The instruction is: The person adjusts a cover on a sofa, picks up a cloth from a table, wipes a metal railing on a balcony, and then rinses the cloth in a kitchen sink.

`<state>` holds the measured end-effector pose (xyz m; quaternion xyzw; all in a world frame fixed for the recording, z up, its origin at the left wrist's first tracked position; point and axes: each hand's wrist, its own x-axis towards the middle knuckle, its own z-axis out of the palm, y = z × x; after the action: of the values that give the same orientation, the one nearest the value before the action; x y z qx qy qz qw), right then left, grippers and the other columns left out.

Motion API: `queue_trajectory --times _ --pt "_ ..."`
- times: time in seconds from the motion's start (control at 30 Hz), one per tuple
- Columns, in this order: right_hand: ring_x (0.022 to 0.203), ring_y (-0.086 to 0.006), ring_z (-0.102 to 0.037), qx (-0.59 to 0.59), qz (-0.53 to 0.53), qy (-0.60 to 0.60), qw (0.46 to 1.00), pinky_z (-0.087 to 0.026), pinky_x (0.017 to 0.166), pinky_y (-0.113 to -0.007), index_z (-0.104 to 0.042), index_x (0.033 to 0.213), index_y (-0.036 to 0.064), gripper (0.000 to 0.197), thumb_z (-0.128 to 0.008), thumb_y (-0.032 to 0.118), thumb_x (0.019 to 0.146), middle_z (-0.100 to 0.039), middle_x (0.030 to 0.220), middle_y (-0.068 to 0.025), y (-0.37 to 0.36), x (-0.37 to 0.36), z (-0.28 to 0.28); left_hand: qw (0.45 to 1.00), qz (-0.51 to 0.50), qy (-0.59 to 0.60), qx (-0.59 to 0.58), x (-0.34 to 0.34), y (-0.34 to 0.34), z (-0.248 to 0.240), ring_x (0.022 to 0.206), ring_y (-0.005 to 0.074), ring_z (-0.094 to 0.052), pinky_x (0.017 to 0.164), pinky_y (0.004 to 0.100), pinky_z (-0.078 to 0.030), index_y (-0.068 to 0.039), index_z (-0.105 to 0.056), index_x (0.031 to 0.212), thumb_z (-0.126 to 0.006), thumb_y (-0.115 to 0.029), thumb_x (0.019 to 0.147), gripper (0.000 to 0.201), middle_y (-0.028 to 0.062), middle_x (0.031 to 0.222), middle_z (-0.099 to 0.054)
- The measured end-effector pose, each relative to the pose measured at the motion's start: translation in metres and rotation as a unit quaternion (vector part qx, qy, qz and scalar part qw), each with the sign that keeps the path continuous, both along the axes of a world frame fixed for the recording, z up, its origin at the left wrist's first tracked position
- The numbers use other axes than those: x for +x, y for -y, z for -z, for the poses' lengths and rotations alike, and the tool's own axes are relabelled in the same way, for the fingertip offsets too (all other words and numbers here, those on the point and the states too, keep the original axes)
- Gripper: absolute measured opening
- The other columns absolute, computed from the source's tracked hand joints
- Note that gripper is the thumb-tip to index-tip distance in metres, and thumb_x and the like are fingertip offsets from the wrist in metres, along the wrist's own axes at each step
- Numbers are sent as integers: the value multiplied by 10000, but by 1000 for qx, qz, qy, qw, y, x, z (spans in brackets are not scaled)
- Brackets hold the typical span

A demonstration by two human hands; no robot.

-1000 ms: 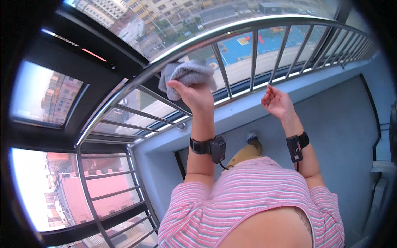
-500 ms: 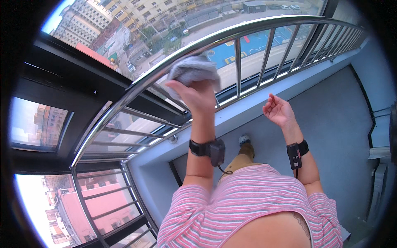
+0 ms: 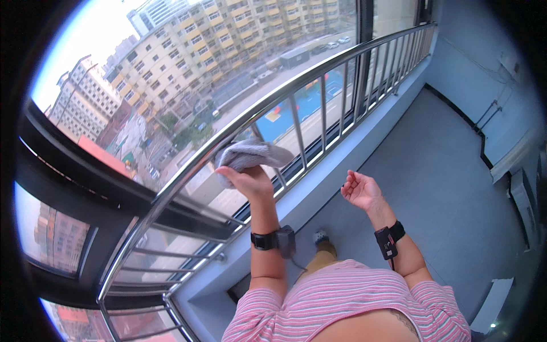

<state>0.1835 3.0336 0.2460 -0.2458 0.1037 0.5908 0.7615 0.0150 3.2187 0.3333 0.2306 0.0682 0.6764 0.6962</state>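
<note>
My left hand (image 3: 252, 181) is closed around a grey cloth (image 3: 249, 154), bunched up and draping over the fingers. The cloth lies against the shiny metal railing (image 3: 293, 84), just below its top bar; whether it also touches the upright bars is hard to tell. My right hand (image 3: 363, 191) hangs in the air to the right, palm up, with loosely curled fingers and nothing in it. Each wrist wears a black strap with a small box.
Behind the railing are dark-framed windows (image 3: 62, 165), with buildings and a blue sports ground outside. A pale ledge (image 3: 305, 191) runs under the bars. Grey floor (image 3: 421, 165) stretches to the right, up to a bluish wall (image 3: 473, 51) with pipes.
The view has tilted, so the railing and both hands appear lower and more buildings show outside. My left hand still grips the cloth at the railing. My right hand stays raised and free.
</note>
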Motion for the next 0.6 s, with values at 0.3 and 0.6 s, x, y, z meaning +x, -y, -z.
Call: queue_trajectory --times 0.3,0.6 --pt "631 -158 -522 27 42 1 999 -420 692 -350 -529 822 67 133 -430 153 803 -556 691 -26 14 51 -1 1000 14 5 18 39 -23 -9 983 262 -462 856 403 -360 -65 -418 1053 -209 -584 783 621 114 1044 -476" --pt "643 -166 -522 -20 28 28 999 -414 695 -344 -536 825 64 124 -447 145 794 -561 698 -32 -16 136 -2 992 -108 54 19 67 -60 2 994 282 -461 855 430 -367 -73 -399 1120 -266 -645 730 705 114 1080 -468"
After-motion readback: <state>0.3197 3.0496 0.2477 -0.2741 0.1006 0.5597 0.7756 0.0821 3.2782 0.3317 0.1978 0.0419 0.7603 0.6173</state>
